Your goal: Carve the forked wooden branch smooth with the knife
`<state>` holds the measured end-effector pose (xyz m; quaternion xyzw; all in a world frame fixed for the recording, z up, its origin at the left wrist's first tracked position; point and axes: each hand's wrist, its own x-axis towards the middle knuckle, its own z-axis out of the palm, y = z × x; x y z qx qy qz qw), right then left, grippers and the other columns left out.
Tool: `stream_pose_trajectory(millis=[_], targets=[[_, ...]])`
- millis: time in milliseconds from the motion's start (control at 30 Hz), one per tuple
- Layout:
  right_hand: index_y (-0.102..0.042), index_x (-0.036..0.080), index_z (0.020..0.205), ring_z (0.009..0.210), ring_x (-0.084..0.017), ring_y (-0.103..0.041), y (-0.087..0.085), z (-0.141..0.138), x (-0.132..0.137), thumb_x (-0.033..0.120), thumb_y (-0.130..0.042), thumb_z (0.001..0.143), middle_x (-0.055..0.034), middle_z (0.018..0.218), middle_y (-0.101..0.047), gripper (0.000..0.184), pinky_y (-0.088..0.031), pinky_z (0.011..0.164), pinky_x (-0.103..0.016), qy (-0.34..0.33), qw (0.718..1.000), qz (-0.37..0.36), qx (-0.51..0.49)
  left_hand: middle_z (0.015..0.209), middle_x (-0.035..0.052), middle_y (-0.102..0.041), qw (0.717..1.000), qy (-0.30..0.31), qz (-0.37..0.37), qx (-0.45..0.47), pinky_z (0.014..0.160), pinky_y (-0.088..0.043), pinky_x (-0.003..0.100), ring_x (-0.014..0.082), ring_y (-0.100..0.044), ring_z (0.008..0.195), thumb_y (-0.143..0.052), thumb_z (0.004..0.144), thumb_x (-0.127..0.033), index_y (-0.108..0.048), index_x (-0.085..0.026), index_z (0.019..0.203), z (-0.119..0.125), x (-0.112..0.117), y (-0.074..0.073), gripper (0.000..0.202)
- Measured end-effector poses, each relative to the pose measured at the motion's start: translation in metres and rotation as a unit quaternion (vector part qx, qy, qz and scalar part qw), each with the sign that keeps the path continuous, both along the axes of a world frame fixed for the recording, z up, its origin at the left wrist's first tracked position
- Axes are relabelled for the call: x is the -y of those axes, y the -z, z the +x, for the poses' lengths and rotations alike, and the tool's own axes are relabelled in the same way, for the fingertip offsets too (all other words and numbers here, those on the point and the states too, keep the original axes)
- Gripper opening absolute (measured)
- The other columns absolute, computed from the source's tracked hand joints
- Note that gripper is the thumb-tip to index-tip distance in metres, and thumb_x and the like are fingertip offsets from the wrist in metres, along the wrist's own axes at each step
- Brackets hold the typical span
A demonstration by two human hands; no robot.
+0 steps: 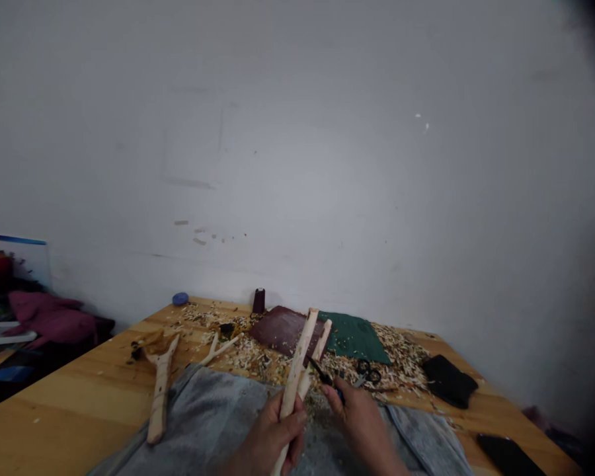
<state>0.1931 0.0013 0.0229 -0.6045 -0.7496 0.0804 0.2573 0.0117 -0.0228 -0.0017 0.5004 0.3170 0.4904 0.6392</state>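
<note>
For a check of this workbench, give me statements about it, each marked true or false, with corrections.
1. The left hand grips a pale wooden stick. True.
2. The right hand holds pliers. False: it holds a small dark-handled knife.
3. Wood shavings lie scattered on the wooden table. True.
4. The green mat lies on the gray cloth. False: it lies on the table, beyond the cloth.
5. Black-handled scissors lie among the shavings. True.

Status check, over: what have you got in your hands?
Left grip shut on peeled pale stick. Right grip holding small dark knife beside the stick. Wood shavings scattered across the table beyond.
</note>
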Motion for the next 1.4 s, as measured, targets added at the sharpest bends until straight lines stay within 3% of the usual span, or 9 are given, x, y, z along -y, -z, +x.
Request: stream_pose_trajectory(millis=[200,333,533,767,1067,1267,1400], targets=[[-0.067,0.022,0.092,0.082,-0.022,-0.069,-0.002,0.002,-0.001,0.045,-0.037,0.098,-0.0086,0.084,-0.074,0.039,-0.037,0.064,-0.024,0.000,0.999,-0.037,0.010,0.036,-0.0109,-0.047,0.999,-0.009,-0.006,-0.046,0.029,-0.017,0.018,0.0052,-0.024,0.025,-0.067,0.072,-0.062,-0.044,-0.024,0.080,0.001,0.002,-0.003,0.045],[-0.067,0.022,0.092,0.083,-0.022,-0.068,0.001,0.004,-0.003,0.048,-0.036,0.098,-0.0090,0.086,-0.073,0.041,-0.038,0.065,-0.025,-0.016,0.998,-0.062,-0.015,0.035,-0.0130,-0.041,0.998,-0.008,-0.003,-0.060,0.028,-0.016,0.019,0.0052,-0.023,0.025,-0.069,0.069,-0.060,-0.042,-0.025,0.076,0.002,0.002,-0.004,0.045],[-0.068,0.020,0.094,0.090,-0.021,-0.068,0.000,0.002,-0.003,0.046,-0.037,0.097,-0.0103,0.090,-0.074,0.041,-0.040,0.070,-0.024,-0.031,0.995,-0.078,-0.056,0.040,-0.0135,-0.040,0.999,0.024,-0.006,-0.040,0.028,-0.021,0.018,0.0050,-0.026,0.027,-0.075,0.065,-0.051,-0.041,-0.025,0.073,-0.001,-0.001,-0.003,0.044],[-0.070,0.018,0.092,0.083,-0.021,-0.066,-0.005,0.001,0.000,0.045,-0.035,0.096,-0.0105,0.089,-0.073,0.044,-0.042,0.072,-0.026,-0.062,0.990,-0.067,-0.106,0.044,-0.0122,-0.045,0.997,0.073,-0.005,-0.002,0.027,-0.024,0.017,0.0040,-0.029,0.026,-0.076,0.066,-0.048,-0.041,-0.024,0.073,-0.006,-0.002,-0.003,0.043],[-0.068,0.018,0.093,0.080,-0.020,-0.066,-0.009,-0.005,0.003,0.044,-0.036,0.098,-0.0108,0.088,-0.073,0.042,-0.040,0.069,-0.025,-0.025,0.996,-0.050,-0.072,0.048,-0.0121,-0.045,0.990,0.131,-0.019,0.055,0.027,-0.027,0.017,0.0025,-0.029,0.027,-0.080,0.065,-0.043,-0.041,-0.023,0.073,-0.008,-0.003,-0.008,0.045],[-0.066,0.021,0.095,0.077,-0.021,-0.069,-0.009,-0.010,0.006,0.045,-0.036,0.099,-0.0097,0.084,-0.073,0.039,-0.037,0.062,-0.025,0.018,0.999,-0.020,0.025,0.042,-0.0125,-0.042,0.993,0.095,-0.029,0.057,0.029,-0.019,0.016,0.0028,-0.027,0.026,-0.080,0.066,-0.046,-0.040,-0.023,0.072,-0.006,-0.005,-0.003,0.046],[-0.064,0.022,0.094,0.076,-0.021,-0.068,-0.005,-0.007,0.005,0.046,-0.033,0.099,-0.0085,0.081,-0.073,0.039,-0.037,0.061,-0.025,0.009,0.999,-0.019,0.025,0.038,-0.0119,-0.042,0.997,0.058,-0.039,0.041,0.029,-0.016,0.017,0.0039,-0.026,0.026,-0.077,0.068,-0.046,-0.042,-0.023,0.073,-0.004,-0.003,-0.002,0.043]])
